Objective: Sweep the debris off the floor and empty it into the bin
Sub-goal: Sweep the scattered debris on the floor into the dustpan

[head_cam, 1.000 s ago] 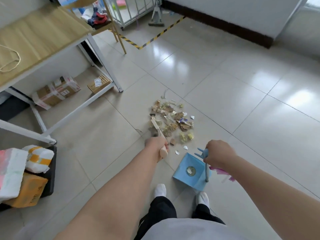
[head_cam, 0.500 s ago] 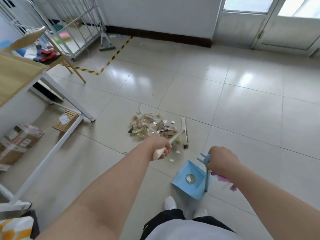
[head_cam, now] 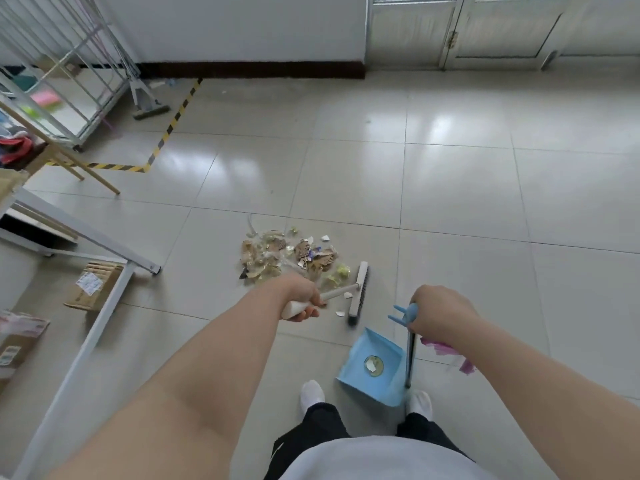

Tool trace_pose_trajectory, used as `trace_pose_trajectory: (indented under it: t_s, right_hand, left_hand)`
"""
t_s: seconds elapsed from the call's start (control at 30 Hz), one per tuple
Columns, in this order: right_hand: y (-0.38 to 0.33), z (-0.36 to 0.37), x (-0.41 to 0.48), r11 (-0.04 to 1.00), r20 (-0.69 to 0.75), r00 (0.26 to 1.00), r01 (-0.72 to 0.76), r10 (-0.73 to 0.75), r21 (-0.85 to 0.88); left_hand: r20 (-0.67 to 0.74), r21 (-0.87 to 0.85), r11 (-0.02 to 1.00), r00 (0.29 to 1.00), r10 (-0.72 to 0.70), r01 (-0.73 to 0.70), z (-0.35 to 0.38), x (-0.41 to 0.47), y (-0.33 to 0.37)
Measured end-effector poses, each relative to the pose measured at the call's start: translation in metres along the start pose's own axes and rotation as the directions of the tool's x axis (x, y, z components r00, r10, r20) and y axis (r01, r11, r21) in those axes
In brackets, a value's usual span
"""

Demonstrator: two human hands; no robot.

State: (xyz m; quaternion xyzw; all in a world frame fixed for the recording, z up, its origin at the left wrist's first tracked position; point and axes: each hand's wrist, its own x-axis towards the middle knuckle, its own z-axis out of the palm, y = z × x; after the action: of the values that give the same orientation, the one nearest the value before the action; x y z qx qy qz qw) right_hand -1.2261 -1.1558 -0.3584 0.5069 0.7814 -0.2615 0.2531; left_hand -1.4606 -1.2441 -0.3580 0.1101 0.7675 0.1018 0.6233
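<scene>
A pile of debris (head_cam: 287,256), torn cardboard and paper scraps, lies on the tiled floor ahead of me. My left hand (head_cam: 300,296) is shut on the pale handle of a small brush (head_cam: 357,292), whose head rests on the floor just right of the pile. My right hand (head_cam: 438,310) grips the upright handle of a blue dustpan (head_cam: 372,367). The pan sits on the floor by my feet, with a scrap or two inside. A few white scraps (head_cam: 341,312) lie between the brush and the pan. No bin is in view.
A white table frame (head_cam: 104,296) and cardboard boxes (head_cam: 92,285) stand on the left. A wooden chair leg (head_cam: 86,174), a metal rack (head_cam: 69,74) and a floor squeegee (head_cam: 149,105) are at the back left. Yellow-black tape (head_cam: 173,123) marks the floor. Doors (head_cam: 485,32) at the back.
The brush head has swung from the left side of the pile to its right side. My view has turned to the right. The dustpan has stayed by my feet.
</scene>
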Motion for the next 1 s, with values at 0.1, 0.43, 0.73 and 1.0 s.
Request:
trace_pose_trajectory:
  t_s: [0.1, 0.43, 0.73, 1.0]
  right_hand:
    - [-0.035, 0.006, 0.003, 1.000, -0.037, 0.999, -0.025, 0.024, -0.013]
    - [-0.107, 0.016, 0.008, 0.995, -0.073, 0.993, -0.086, 0.090, 0.048]
    - [-0.136, 0.000, 0.028, 0.999, -0.123, 0.992, 0.013, -0.009, 0.032]
    - [-0.146, -0.018, 0.047, 0.985, -0.121, 0.981, 0.143, -0.155, -0.100]
  left_hand:
    - [-0.026, 0.067, 0.998, 1.000, 0.011, -0.009, -0.045, 0.009, -0.015]
    - [-0.110, 0.196, 0.977, 0.988, 0.106, -0.083, -0.130, 0.021, -0.037]
    - [-0.205, 0.018, 0.995, 0.974, 0.097, -0.096, -0.165, -0.029, -0.055]
    - [-0.347, -0.165, 0.985, 0.938, -0.004, -0.057, -0.163, -0.051, -0.071]
